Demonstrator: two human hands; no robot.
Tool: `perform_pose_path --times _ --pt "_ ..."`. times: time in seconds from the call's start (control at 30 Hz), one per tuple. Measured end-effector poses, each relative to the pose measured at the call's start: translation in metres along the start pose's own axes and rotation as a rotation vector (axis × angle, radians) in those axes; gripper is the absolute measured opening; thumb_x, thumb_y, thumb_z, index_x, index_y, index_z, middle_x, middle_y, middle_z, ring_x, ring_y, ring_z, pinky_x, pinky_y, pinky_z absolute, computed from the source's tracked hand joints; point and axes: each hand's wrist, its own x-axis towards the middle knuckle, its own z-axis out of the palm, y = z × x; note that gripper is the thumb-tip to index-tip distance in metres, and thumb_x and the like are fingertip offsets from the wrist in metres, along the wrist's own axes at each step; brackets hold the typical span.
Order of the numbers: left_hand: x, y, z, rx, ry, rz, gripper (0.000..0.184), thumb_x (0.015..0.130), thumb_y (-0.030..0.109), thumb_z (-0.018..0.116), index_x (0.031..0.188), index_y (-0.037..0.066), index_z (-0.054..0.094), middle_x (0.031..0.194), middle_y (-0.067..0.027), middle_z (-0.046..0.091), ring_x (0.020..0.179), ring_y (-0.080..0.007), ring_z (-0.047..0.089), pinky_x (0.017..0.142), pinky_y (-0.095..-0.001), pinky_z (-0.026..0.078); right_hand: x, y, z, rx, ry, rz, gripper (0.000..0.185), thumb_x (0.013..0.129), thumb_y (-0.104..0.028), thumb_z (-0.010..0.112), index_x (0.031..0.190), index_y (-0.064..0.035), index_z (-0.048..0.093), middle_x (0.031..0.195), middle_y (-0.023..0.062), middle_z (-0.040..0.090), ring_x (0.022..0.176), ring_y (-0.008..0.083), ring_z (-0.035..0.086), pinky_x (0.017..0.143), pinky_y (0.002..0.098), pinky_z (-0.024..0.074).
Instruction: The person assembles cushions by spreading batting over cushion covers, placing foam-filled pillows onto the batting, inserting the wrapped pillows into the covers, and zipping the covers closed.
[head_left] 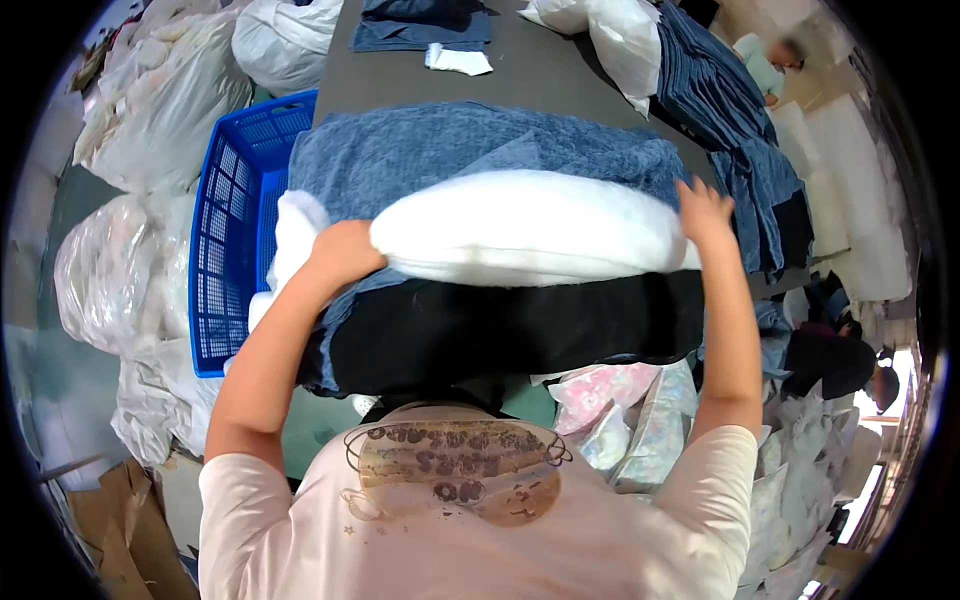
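Observation:
A long, puffy white pillow insert point(530, 225) lies crosswise in front of me. My left hand point(348, 250) is closed on its left end, the fingertips hidden by the white material. More white material point(298, 235) shows to the left of that hand. At the right end, my right hand point(706, 212) is open with fingers apart, against the insert's edge; it is slightly blurred. Beneath the insert is a blue plush fabric piece point(430, 140), spread toward the far side. Its near part shows a black side point(520, 325) along the table's front edge.
A blue plastic basket point(208, 290) stands left of the grey table point(400, 85). Folded blue fabric point(425, 25) and a small white piece point(458, 60) lie farther back. Stacked blue fabric point(715, 75) is at right. White bags point(165, 100) fill the left. Other people point(770, 70) are at right.

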Motion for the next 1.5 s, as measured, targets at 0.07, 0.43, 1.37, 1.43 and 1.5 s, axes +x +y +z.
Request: perform_pose_path --times 0.07,0.43,1.37,1.43,1.5 --pt "0.009 -0.003 -0.006 0.029 -0.139 -0.056 0.034 0.066 0.029 0.066 0.090 0.005 0.074 0.090 -0.0221 0.071 0.089 -0.0392 0.067 0.077 -0.0466 0.053 -0.028 -0.060 -0.050 0.705 0.319 -0.418 0.054 0.082 -0.002 0.054 0.135 -0.0097 0.055 0.141 0.0167 0.052 0.130 0.0335 0.050 0.108 0.0468 0.0378" --pt "-0.027 -0.004 -0.070 -0.680 -0.069 -0.078 0.044 0.058 0.005 0.073 0.100 -0.005 0.069 0.090 -0.0078 0.068 0.079 -0.0188 0.064 0.078 -0.0308 0.051 -0.070 -0.292 -0.093 0.845 0.490 -0.923 0.061 0.075 -0.022 0.073 0.129 -0.0012 0.053 0.104 0.0162 0.064 0.105 0.0330 0.061 0.111 0.0591 0.0260" --pt "0.009 -0.014 0.014 -0.233 0.215 0.464 0.035 0.071 0.023 0.072 0.089 -0.003 0.056 0.069 -0.0191 0.066 0.066 -0.0374 0.068 0.062 -0.0443 0.054 -0.016 -0.313 -0.032 -0.156 0.210 -0.347 0.051 0.089 -0.016 0.053 0.132 0.0102 0.046 0.082 0.0088 0.074 0.070 0.0228 0.072 0.058 0.0401 0.0522" --pt "-0.019 -0.028 0.017 -0.279 0.239 0.544 0.025 0.073 0.014 0.069 0.086 -0.001 0.055 0.063 -0.0172 0.063 0.059 -0.0364 0.066 0.054 -0.0454 0.052 -0.026 -0.315 -0.027 -0.149 0.223 -0.396 0.046 0.088 -0.016 0.053 0.124 0.0115 0.050 0.077 0.0074 0.074 0.064 0.0207 0.072 0.054 0.0399 0.0511" --pt "-0.042 -0.049 0.026 -0.264 0.301 0.557 0.030 0.070 0.011 0.072 0.091 0.000 0.053 0.063 -0.0171 0.062 0.060 -0.0364 0.065 0.054 -0.0467 0.051 -0.018 -0.321 -0.025 -0.203 0.232 -0.402 0.042 0.087 -0.016 0.053 0.120 0.0108 0.053 0.077 0.0072 0.074 0.064 0.0201 0.072 0.054 0.0389 0.0512"
